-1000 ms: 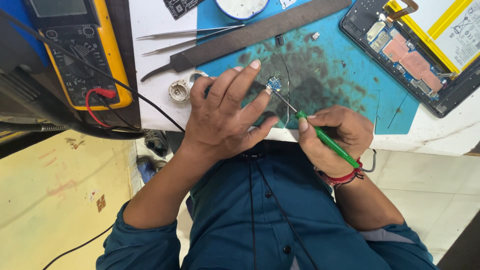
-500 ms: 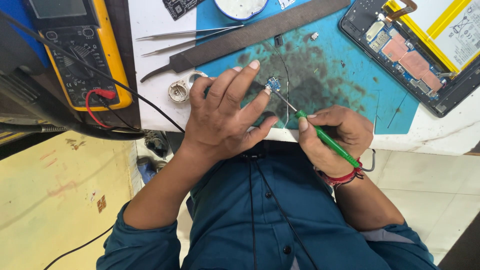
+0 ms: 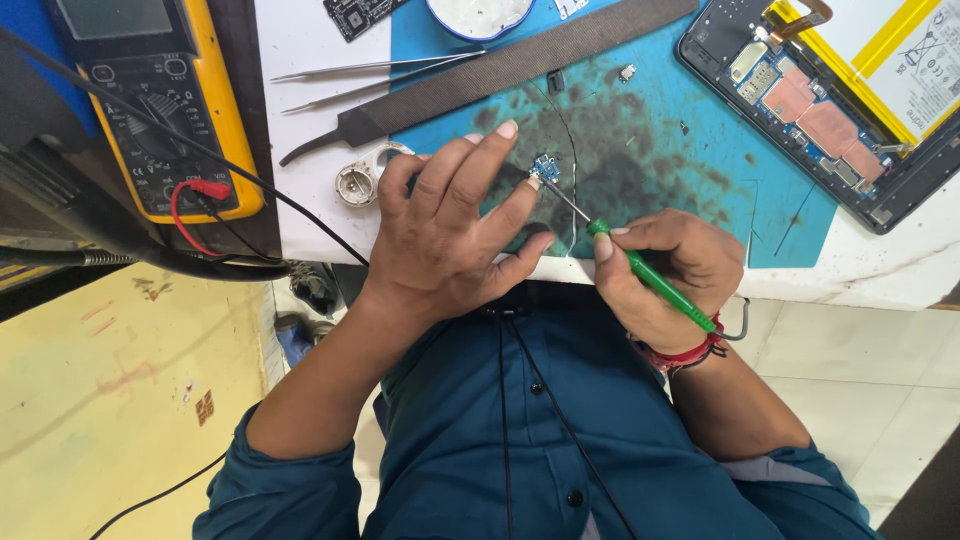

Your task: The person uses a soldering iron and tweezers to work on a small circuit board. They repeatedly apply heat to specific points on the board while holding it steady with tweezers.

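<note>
- The left hand [image 3: 450, 235], in the middle of the frame, lies spread on the stained blue work mat [image 3: 700, 190], fingers extended rather than closed; its fingertips pin down a small blue circuit board [image 3: 545, 167] just above centre.
- The right hand [image 3: 670, 265], right of centre, is closed around a green-handled tool [image 3: 650, 285] – its thin metal tip touches the small board's edge.
- A long dark flat file [image 3: 500, 70] lies diagonally across the top, with two metal tweezers [image 3: 370, 75] just beside it, upper left.
- A yellow multimeter [image 3: 160, 100] with red and black leads sits at the upper left.
- An opened tablet [image 3: 830, 100] – its inner boards and battery exposed – fills the upper right corner.
- A small round metal part [image 3: 355, 185] rests beside the left thumb.
</note>
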